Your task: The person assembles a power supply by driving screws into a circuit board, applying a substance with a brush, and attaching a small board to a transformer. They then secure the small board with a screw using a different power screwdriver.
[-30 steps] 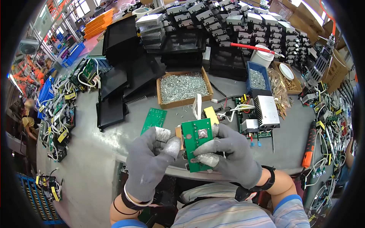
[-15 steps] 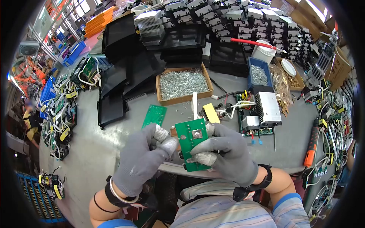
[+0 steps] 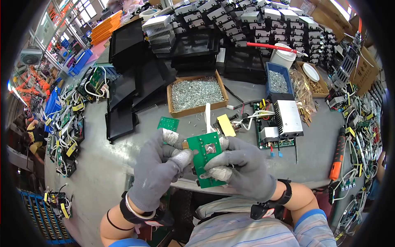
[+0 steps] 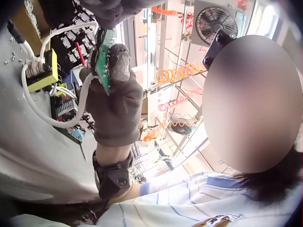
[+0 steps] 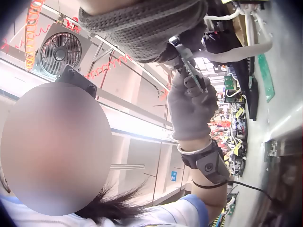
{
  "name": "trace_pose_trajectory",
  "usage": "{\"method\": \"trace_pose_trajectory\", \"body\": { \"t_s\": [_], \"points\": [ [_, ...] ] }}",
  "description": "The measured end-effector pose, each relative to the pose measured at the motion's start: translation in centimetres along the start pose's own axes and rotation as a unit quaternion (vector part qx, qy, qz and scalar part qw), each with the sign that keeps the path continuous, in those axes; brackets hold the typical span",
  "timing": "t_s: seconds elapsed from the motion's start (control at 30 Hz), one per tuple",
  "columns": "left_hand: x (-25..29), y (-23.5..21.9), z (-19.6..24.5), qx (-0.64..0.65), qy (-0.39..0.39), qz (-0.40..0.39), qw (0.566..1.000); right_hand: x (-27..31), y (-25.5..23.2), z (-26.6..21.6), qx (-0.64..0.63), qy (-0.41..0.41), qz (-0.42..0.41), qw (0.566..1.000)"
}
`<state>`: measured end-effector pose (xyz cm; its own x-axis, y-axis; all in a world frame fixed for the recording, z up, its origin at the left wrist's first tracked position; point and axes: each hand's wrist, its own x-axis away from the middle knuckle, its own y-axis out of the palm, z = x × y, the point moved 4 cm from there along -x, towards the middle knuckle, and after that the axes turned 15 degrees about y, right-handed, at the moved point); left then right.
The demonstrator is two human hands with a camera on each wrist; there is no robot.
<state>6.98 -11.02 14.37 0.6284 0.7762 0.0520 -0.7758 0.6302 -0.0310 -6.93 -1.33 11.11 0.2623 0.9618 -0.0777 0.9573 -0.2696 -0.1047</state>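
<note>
A green circuit board (image 3: 201,171) is held up, tilted, over the bench's front edge, its solder side towards the head camera. My right hand (image 3: 251,168), in a grey glove with silvery wrapped fingertips, grips the board's right side, thumb and fingers on its two faces. At the left edge my left hand (image 3: 154,171), gloved alike, pinches with curled thumb and fingers beside a brownish part (image 3: 185,145). Much of its grip is hidden behind the board. A white cable (image 4: 80,106) loops from the board towards a yellow-wrapped coil (image 4: 45,78).
Another green board (image 3: 168,123) lies behind the left hand. Beyond stand a cardboard tray of screws (image 3: 169,101) and a blue bin (image 3: 269,88). A unit with a heat sink (image 3: 288,117) sits at right, near an orange-handled screwdriver (image 3: 336,164). Black panels (image 3: 121,119) are stacked at left.
The board has shifted slightly left and tilted a little more in the right hand. The left hand has drawn back a little, then come in again at the board's left edge.
</note>
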Motion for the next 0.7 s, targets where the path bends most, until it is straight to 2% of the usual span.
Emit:
{"method": "trace_pose_trajectory", "body": {
  "t_s": [0.13,0.23,0.33,0.43,0.5,0.53,0.6,0.7],
  "points": [
    [0.0,0.1,0.1,0.027,-0.014,0.017,0.999,0.1,-0.1,-0.1,0.022,-0.005,0.001,1.0],
    [-0.3,-0.4,-0.8,0.053,-0.055,0.006,0.997,0.1,-0.1,0.1,0.039,0.005,-0.002,0.999],
    [-0.4,-0.1,-1.0,0.1,-0.086,-0.013,0.991,0.0,-0.4,0.1,-0.013,0.004,-0.016,1.0],
    [-0.4,0.2,-0.7,0.077,-0.077,-0.026,0.994,0.1,-0.7,-0.2,-0.027,0.01,-0.025,0.999],
    [-0.2,0.2,-0.3,-0.042,-0.018,-0.021,0.999,0.2,-0.8,0.0,-0.062,0.029,-0.041,0.997],
    [0.0,0.5,-0.2,-0.043,-0.016,-0.025,0.999,0.3,-0.9,0.0,-0.062,0.028,-0.036,0.997],
    [0.2,0.7,0.4,-0.09,0.062,0.0,0.994,0.4,-1.0,0.0,-0.067,0.04,-0.031,0.996],
    [0.2,1.0,0.3,-0.117,0.056,0.006,0.992,0.5,-1.5,0.2,-0.107,0.012,-0.024,0.994]
  ]
}}
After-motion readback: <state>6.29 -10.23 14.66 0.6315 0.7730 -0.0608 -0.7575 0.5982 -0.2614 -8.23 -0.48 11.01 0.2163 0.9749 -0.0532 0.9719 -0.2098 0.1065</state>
